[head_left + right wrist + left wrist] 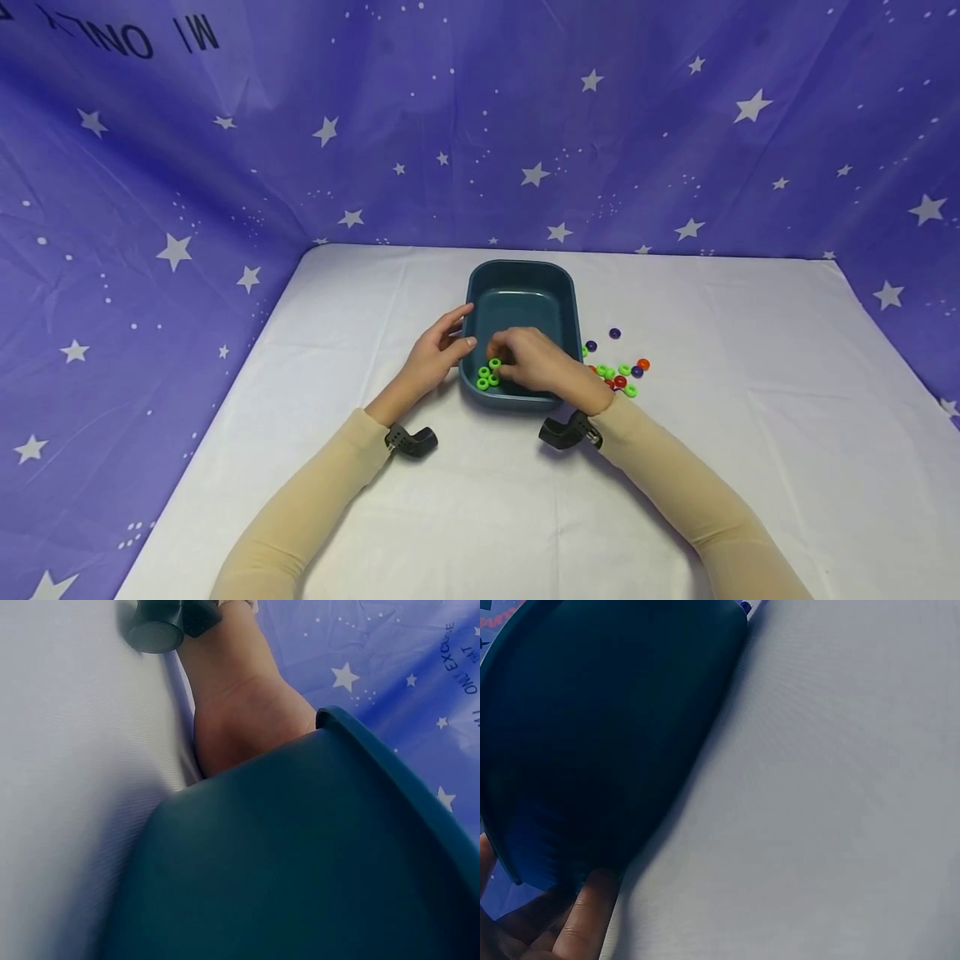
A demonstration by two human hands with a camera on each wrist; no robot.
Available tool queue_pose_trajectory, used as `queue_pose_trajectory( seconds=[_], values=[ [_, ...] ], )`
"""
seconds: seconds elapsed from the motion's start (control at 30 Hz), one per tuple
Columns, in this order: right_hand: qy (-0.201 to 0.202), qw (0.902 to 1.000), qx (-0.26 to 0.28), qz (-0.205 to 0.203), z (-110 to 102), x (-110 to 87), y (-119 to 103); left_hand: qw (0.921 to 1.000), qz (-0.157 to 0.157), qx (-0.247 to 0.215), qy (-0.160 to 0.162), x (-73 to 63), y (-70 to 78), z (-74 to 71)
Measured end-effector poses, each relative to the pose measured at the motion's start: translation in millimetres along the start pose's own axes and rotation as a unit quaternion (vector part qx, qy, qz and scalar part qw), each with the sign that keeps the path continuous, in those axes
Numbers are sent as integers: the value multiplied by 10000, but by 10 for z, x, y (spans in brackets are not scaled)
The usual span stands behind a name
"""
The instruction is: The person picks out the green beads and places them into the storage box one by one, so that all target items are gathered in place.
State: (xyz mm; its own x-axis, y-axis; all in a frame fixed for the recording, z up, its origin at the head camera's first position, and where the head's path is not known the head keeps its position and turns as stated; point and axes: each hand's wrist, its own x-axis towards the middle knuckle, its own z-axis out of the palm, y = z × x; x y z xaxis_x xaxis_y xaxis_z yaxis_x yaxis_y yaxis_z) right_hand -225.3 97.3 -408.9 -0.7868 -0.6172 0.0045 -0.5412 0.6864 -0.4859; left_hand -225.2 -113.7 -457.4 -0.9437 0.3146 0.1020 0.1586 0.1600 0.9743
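A dark teal rectangular dish (516,262) stands on the white cloth. My left hand (433,357) grips its left side, with the thumb over the rim and other fingers against the outer wall. In the left wrist view, a finger (587,919) touches the outside of the dish. My right hand (534,360) reaches inside over the near wall, fingers curled, its fingertips right at several green ring-shaped beads (483,383) in the near left corner. I cannot tell whether it pinches one. In the right wrist view, the dish wall (247,847) hides the right fingers.
Loose green, purple, red and orange beads (621,381) lie on the cloth right of the dish, partly behind the right wrist. A purple star-printed curtain (480,125) hangs around the white-covered table (750,467). Each wrist wears a black camera mount (412,442).
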Motion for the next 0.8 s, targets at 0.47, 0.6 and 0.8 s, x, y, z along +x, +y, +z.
queue_pose_trajectory(
  seconds=[0.47,0.6,0.8],
  values=[
    [-258,9990,-103,341,0,-12,4,10000,4,-64,-30,0,-9,6],
    [-229,9990,-144,356,5,1,11,10000,5,-33,-26,-6,8,7],
    [-177,9995,-95,251,-1,8,26,10000,40,-33,-23,-12,29,4]
  ],
)
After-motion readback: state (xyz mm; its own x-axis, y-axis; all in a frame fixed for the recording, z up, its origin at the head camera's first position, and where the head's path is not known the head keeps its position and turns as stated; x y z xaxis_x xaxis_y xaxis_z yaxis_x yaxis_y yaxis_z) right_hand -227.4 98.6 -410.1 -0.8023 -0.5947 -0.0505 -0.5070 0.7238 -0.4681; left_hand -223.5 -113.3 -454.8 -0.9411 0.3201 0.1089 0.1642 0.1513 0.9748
